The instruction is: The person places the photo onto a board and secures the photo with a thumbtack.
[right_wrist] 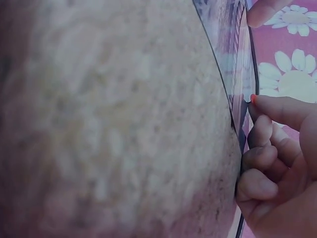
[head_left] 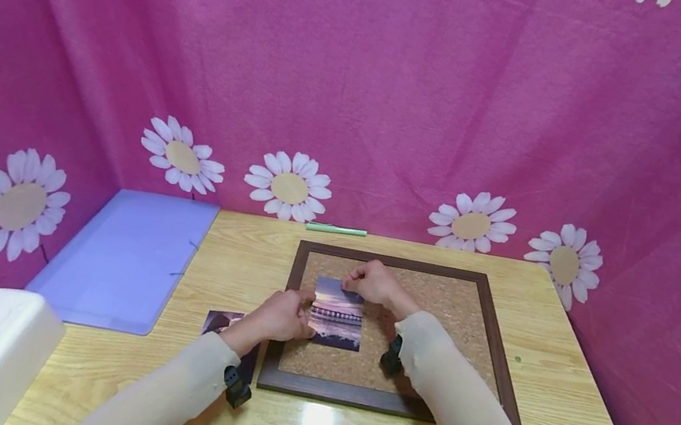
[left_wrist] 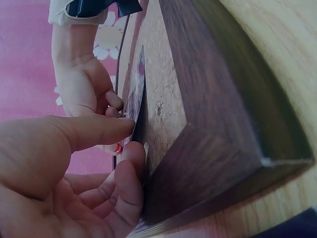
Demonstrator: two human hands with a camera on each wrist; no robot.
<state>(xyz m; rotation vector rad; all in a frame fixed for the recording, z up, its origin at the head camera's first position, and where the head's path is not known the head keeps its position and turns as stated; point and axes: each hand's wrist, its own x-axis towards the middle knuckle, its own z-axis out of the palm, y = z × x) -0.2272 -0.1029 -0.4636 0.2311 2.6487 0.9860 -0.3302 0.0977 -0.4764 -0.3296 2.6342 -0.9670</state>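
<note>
A cork board (head_left: pixel 439 313) in a dark brown frame lies on the table. On its left part is a photo (head_left: pixel 335 322) of a pier under a purple sky, its surface slightly raised from the cork in the left wrist view. My left hand (head_left: pixel 281 316) pinches the photo's left edge near the lower corner, thumb on top. At the photo's upper right, my right hand (head_left: pixel 374 283) pinches a small red push pin (right_wrist: pixel 253 98) between thumb and finger; mostly its red end shows. The pin's point is hidden.
Another photo (head_left: pixel 218 322) lies left of the board, partly under my left forearm. A pale blue sheet (head_left: pixel 127 258) is at the far left, with a white holed container (head_left: pixel 7 359) before it. Behind the board lies a green stick-like object (head_left: pixel 337 229), near the pink curtain (head_left: pixel 388 99).
</note>
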